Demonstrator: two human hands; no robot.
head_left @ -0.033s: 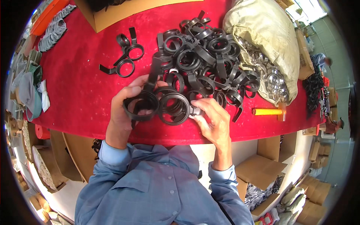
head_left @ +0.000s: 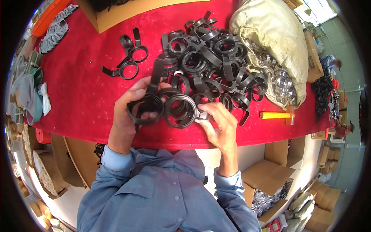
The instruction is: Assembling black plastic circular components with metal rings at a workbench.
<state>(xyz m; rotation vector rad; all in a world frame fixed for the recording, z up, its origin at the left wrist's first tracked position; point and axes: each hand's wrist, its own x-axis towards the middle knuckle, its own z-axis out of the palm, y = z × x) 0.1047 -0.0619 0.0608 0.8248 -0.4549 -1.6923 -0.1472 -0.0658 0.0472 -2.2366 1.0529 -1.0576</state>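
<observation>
Near the table's front edge, my left hand [head_left: 125, 108] is closed around black plastic double rings with a flat arm [head_left: 157, 75] pointing up and away. The right-hand ring [head_left: 192, 112] of this cluster faces me and has ridged inner walls. At its right side my right hand [head_left: 222, 125] pinches a small silvery clip [head_left: 202, 115] between thumb and fingers, against or very close to the ring. Just beyond both hands lies a heap of similar black ring parts [head_left: 195, 62]. A few more ring parts [head_left: 128, 70] lie apart at the far left.
A red cloth [head_left: 77, 96] covers the table. At the right, a pale woven sack [head_left: 274, 31] spills shiny metal clamps [head_left: 284, 87]; a yellow-handled hammer [head_left: 275, 115] lies before it. A cardboard box [head_left: 127, 15] stands at the back, and grey rings [head_left: 54, 36] lie far left.
</observation>
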